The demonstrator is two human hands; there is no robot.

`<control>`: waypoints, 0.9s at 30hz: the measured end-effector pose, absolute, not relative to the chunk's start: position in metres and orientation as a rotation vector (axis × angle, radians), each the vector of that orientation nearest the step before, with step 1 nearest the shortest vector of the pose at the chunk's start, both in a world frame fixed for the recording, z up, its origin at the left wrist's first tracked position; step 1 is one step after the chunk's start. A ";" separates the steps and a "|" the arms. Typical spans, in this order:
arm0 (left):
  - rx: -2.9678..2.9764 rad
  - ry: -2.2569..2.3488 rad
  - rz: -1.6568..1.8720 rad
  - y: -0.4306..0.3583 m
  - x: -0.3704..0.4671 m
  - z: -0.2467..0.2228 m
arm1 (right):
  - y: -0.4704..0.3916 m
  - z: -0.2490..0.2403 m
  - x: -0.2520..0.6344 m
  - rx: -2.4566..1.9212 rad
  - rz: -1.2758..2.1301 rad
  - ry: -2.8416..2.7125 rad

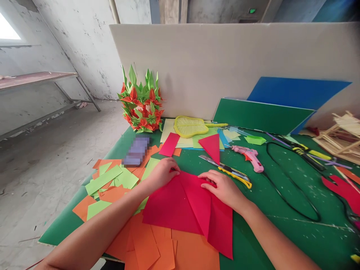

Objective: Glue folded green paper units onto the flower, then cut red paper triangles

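A large red sheet of paper (168,210) lies in front of me, with a folded flap crossing its right half. At its top left edge my left hand (163,173) pinches the paper between thumb and fingers. My right hand (222,186) grips the upper right edge, fingers bent over the folded part. Beyond the sheet are a red paper strip (169,144) and a red paper triangle (211,146). A yellow-handled utility knife (234,174) lies just past my right hand, its blade out. Orange paper pieces (194,251) lie under the red sheet's near edge.
Green and orange scraps (112,180) and a blurred phone (137,151) lie left. A folded-paper ornament (142,103) stands at the back. A pink glue gun (250,157) with a black cord, green board (261,115), blue board (300,93) and stick model (341,137) are right.
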State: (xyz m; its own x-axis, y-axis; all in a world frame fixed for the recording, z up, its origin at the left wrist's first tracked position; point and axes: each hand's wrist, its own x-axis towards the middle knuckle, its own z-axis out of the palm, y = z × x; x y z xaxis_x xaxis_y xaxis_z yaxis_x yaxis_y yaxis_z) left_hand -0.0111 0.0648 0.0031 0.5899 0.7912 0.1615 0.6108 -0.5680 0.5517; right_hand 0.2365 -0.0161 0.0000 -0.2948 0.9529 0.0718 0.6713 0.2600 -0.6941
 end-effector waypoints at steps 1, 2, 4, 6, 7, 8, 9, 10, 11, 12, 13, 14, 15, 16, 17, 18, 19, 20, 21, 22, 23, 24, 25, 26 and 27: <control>2.349 1.137 0.553 0.066 -0.011 0.002 | -0.016 0.000 0.236 -1.471 0.769 -2.051; 2.324 1.158 0.553 0.066 -0.011 0.001 | -0.016 0.000 0.236 -1.473 0.770 -2.049; 2.291 1.197 0.553 0.066 -0.010 -0.001 | -0.016 0.000 0.236 -1.475 0.780 -2.047; 2.275 1.221 0.549 0.066 -0.008 0.000 | -0.015 0.000 0.236 -1.475 0.790 -2.046; 2.282 1.227 0.549 0.065 -0.007 0.000 | -0.015 0.000 0.236 -1.476 0.790 -2.046; 2.303 1.232 0.548 0.064 -0.006 0.001 | -0.016 0.000 0.236 -1.477 0.787 -2.046; 2.336 1.238 0.548 0.064 -0.006 0.002 | -0.016 0.000 0.236 -1.476 0.783 -2.049; 2.381 1.240 0.550 0.063 -0.005 0.003 | -0.016 0.000 0.237 -1.475 0.778 -2.051; 2.434 1.229 0.554 0.061 -0.005 0.004 | -0.016 0.000 0.237 -1.474 0.776 -2.053; 2.486 1.209 0.559 0.060 -0.005 0.005 | -0.015 0.000 0.237 -1.473 0.774 -2.055; 2.528 1.182 0.558 0.058 -0.004 0.006 | -0.015 0.000 0.237 -1.473 0.775 -2.057; 2.560 1.150 0.550 0.055 -0.004 0.006 | -0.015 0.000 0.237 -1.473 0.776 -2.058; 2.583 1.116 0.536 0.052 -0.003 0.007 | -0.015 0.000 0.237 -1.473 0.774 -2.057; 2.596 1.084 0.513 0.048 -0.001 0.008 | -0.015 0.000 0.237 -1.472 0.772 -2.058; 2.602 1.054 0.490 0.044 0.000 0.008 | -0.015 0.000 0.237 -1.471 0.769 -2.058; 2.605 1.025 0.470 0.039 0.002 0.008 | -0.015 -0.001 0.237 -1.469 0.766 -2.060; 2.606 0.989 0.455 0.035 0.004 0.009 | -0.015 -0.001 0.237 -1.467 0.764 -2.062; 2.608 0.949 0.439 0.030 0.006 0.009 | -0.015 -0.001 0.237 -1.467 0.763 -2.065; 2.614 0.911 0.424 0.025 0.008 0.009 | -0.015 -0.001 0.236 -1.468 0.763 -2.067; 2.619 0.867 0.406 0.021 0.010 0.010 | -0.015 -0.001 0.236 -1.469 0.762 -2.070; 2.617 0.836 0.388 0.017 0.011 0.011 | -0.015 -0.001 0.236 -1.470 0.761 -2.073; 2.612 0.811 0.372 0.013 0.013 0.012 | -0.015 -0.001 0.236 -1.471 0.759 -2.076; 2.603 0.791 0.355 0.008 0.014 0.013 | -0.015 0.000 0.236 -1.472 0.757 -2.077; 2.593 0.778 0.342 0.004 0.015 0.014 | -0.015 0.000 0.236 -1.474 0.753 -2.079; 2.579 0.760 0.325 0.000 0.016 0.015 | -0.015 0.000 0.236 -1.478 0.748 -2.080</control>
